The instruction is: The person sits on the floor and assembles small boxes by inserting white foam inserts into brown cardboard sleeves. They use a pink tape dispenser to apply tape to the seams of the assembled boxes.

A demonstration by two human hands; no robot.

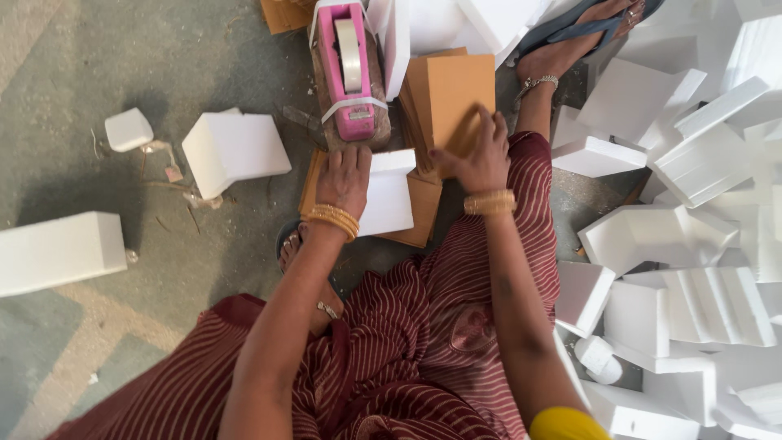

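I sit on the floor in a dark red striped garment. My left hand (344, 178) lies flat on a white foam block (389, 194), pressing its left side; the block rests on flat brown cardboard (417, 213). My right hand (476, 151) grips the near edge of a stack of brown cardboard sheets (450, 91) that stands tilted just behind the block. Gold bangles ring both wrists. A pink tape dispenser (350, 69) with a roll of clear tape sits right behind my left hand.
A big heap of white foam pieces (692, 220) fills the right side. Loose foam blocks (232, 149) (61, 251) (128, 129) lie on the grey floor at left. My sandalled foot (570, 37) stretches out at the top right.
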